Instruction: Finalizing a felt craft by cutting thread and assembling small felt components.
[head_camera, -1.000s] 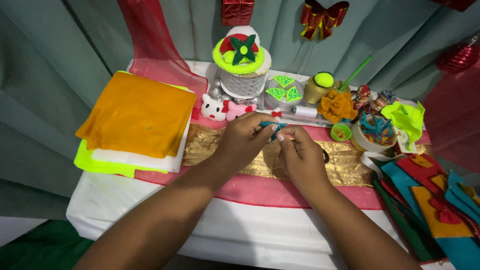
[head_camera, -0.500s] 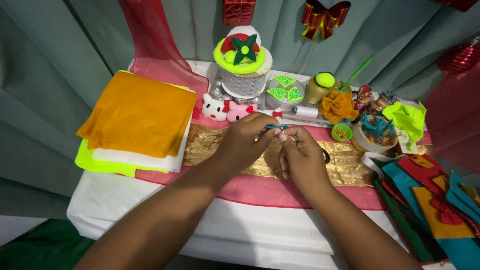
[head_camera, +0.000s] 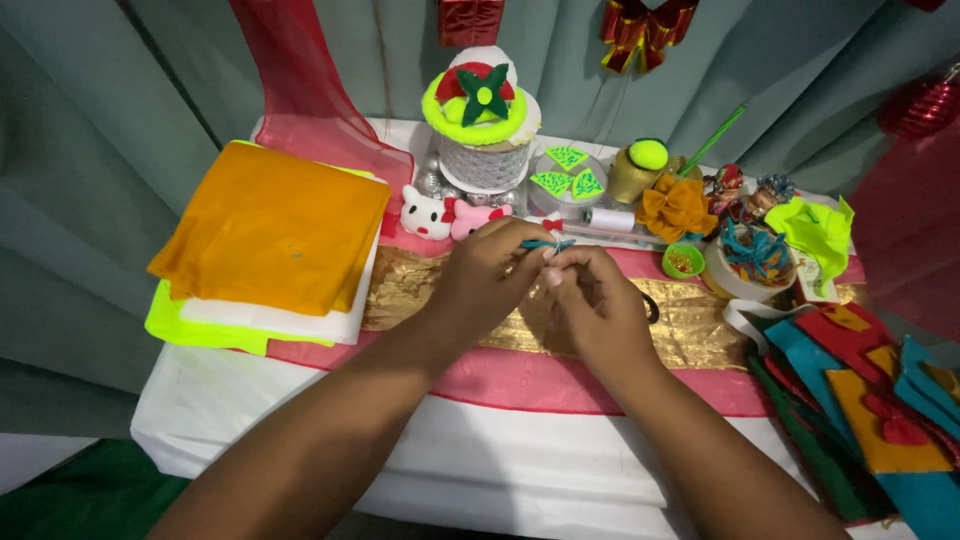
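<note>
My left hand (head_camera: 487, 280) and my right hand (head_camera: 598, 310) meet fingertip to fingertip over the middle of the table, above a gold fabric strip (head_camera: 690, 330). Between the fingertips both hands pinch a small teal strip (head_camera: 548, 244) that sticks out sideways. Whether more of it lies inside the fingers is hidden. Just behind the hands stand a white cat figure (head_camera: 424, 214) and a pink one (head_camera: 474, 218), and a white thread spool (head_camera: 607, 219) lies on its side.
A stack of orange, white and neon yellow felt sheets (head_camera: 270, 230) lies at the left. A white lace-wrapped cake-shaped decoration (head_camera: 483, 130) stands at the back. An orange bow (head_camera: 676, 208), small cups and trinkets crowd the back right. Coloured felt pieces (head_camera: 870, 420) lie at the right edge.
Both hands have stayed together over the gold strip, with only small finger movements on the teal strip.
</note>
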